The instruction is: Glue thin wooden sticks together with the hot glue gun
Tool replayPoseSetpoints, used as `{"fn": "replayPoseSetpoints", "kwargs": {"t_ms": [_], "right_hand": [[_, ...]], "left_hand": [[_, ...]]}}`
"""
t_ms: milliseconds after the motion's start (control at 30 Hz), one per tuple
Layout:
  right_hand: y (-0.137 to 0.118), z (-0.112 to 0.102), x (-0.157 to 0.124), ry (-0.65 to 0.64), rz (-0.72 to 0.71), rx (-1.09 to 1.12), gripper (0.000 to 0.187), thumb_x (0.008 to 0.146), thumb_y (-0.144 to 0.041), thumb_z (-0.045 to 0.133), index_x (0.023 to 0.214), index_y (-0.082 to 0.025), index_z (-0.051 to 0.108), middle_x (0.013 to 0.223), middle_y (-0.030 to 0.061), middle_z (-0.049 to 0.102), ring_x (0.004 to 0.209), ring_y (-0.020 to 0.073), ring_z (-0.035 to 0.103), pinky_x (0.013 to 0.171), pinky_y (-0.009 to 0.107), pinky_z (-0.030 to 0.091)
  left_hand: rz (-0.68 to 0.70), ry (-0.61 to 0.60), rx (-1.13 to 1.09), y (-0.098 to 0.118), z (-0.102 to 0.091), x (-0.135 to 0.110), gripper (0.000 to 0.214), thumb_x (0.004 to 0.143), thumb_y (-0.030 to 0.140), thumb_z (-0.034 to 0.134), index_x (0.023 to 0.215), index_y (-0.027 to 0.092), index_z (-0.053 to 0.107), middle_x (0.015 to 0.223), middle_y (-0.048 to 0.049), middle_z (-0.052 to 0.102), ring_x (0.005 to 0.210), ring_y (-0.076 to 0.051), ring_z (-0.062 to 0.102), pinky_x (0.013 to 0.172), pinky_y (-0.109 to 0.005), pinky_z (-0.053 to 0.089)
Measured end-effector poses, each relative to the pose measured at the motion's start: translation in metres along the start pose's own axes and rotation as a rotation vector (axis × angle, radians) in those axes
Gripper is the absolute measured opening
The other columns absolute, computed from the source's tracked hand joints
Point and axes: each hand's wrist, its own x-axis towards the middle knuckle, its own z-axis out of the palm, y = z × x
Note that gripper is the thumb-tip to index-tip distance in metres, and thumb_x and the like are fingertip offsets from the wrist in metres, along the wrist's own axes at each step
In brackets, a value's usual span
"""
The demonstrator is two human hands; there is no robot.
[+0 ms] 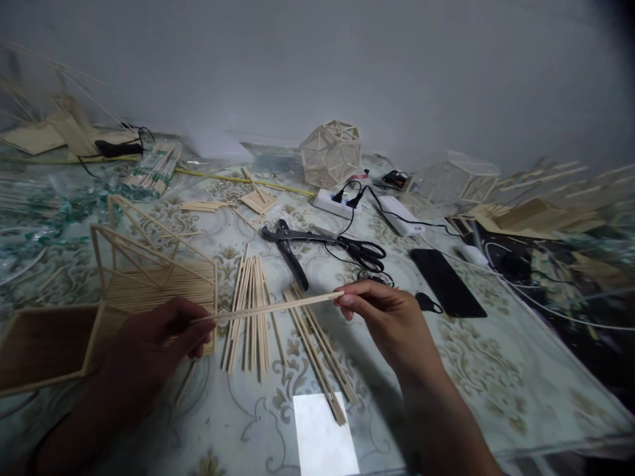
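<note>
Thin wooden sticks [282, 306], seemingly two lying together, stretch almost level between my hands above the table. My left hand [153, 340] pinches their left end, and the fingertips of my right hand [384, 317] close on the right end. Below them on the tabletop lies a loose pile of sticks [255, 330]. A smaller group of sticks [322, 363] slants to its right, its near end over a white card [325, 436]. Beside and partly behind my left hand stands a stick-built model [159, 284] with an open frame and a box-like part.
A pipe cutter [288, 248] and black-handled scissors [364, 254] lie beyond my right hand. A phone [446, 281] rests at the right. Farther back are a power strip [340, 203], a ball-shaped stick frame [332, 153] and bundled sticks [155, 165].
</note>
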Motion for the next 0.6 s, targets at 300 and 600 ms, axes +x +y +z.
{"fn": "replayPoseSetpoints", "kwargs": {"t_ms": [300, 600], "right_hand": [[0.008, -0.002, -0.002, 0.002, 0.008, 0.025, 0.021, 0.086, -0.042, 0.085, 0.084, -0.022, 0.080, 0.072, 0.0002, 0.068, 0.066, 0.0148, 0.058, 0.065, 0.028, 0.047], [0.006, -0.003, -0.004, -0.119, 0.005, 0.084, 0.024, 0.100, -0.046, 0.072, 0.115, -0.029, 0.081, 0.091, 0.0023, 0.071, 0.088, 0.0180, 0.064, 0.086, 0.030, 0.050]], "left_hand": [[0.039, -0.007, -0.045, -0.015, 0.003, 0.000, 0.029, 0.087, 0.046, 0.075, 0.070, 0.024, 0.067, 0.057, 0.0055, 0.065, 0.054, -0.013, 0.061, 0.056, -0.021, 0.052], [0.028, 0.001, -0.063, -0.011, 0.001, 0.000, 0.030, 0.087, 0.047, 0.073, 0.070, 0.023, 0.068, 0.056, 0.0052, 0.064, 0.051, -0.013, 0.061, 0.055, -0.022, 0.053]]}}
